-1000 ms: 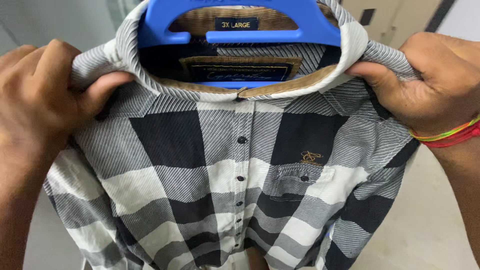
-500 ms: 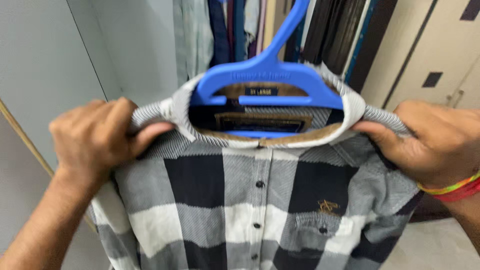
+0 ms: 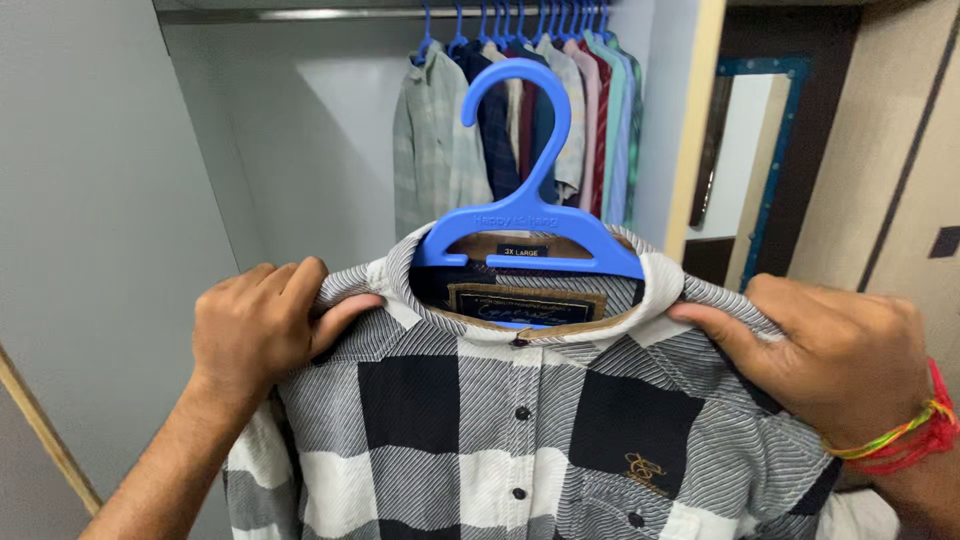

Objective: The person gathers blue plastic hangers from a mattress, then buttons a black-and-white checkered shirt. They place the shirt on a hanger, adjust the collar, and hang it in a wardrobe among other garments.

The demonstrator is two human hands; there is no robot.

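1. Stood open ahead: a grey wardrobe (image 3: 110, 200), its bare left wall and back panel taking up most of the view, with a metal rail (image 3: 300, 14) running across the top.
2. Hung on that rail, bunched toward the right end: a row of shirts (image 3: 520, 120) on blue hangers, green, navy, dark red, pink and pale blue among them, touching one another. Left free: the whole stretch of rail to the left of them.
3. Held up in front of the wardrobe, below the rail and apart from it: a checked shirt (image 3: 470, 430) in black, grey and white, buttoned, front toward the camera, collar uppermost.
4. Gripped at the shirt's shoulder on the right: the right hand (image 3: 840, 355), fingers curled behind the cloth, thumb pressed across the front, coloured threads tied around the wrist.
5. Gripped at the other shoulder: the left hand (image 3: 255, 325), closed in the same pinch, thumb on the front near the collar, forearm slanting up from the lower left.
6. Seated inside the collar: a blue plastic hanger (image 3: 525, 215), hook upright, unhooked, level with the hanging shirts but in front of them.
7. Seen at the right edge: a framed mirror (image 3: 735, 160) beside a beige door.
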